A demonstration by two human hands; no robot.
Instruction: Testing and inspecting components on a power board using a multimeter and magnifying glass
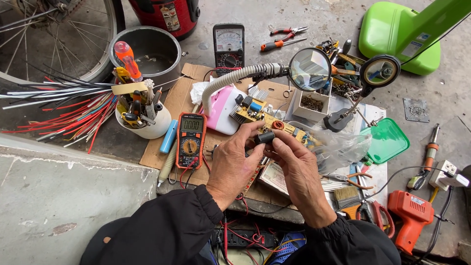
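Head view: I am pinching a small black cylinder [265,138] between both my left hand [234,164] and right hand [299,169], and it is risking slipping onto the circuit board [260,115] just beyond my fingertips.

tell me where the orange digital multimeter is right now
In the head view the orange digital multimeter lies on the cardboard, just left of the left hand, between the blue marker and the pink lamp base.

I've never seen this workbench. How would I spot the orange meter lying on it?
Start at the white cup crammed with tools on the left. Just right of it, on the cardboard sheet, lies the orange digital meter, close to the left hand. Unlike the black needle-dial meter farther back, it has a number display and orange edging.
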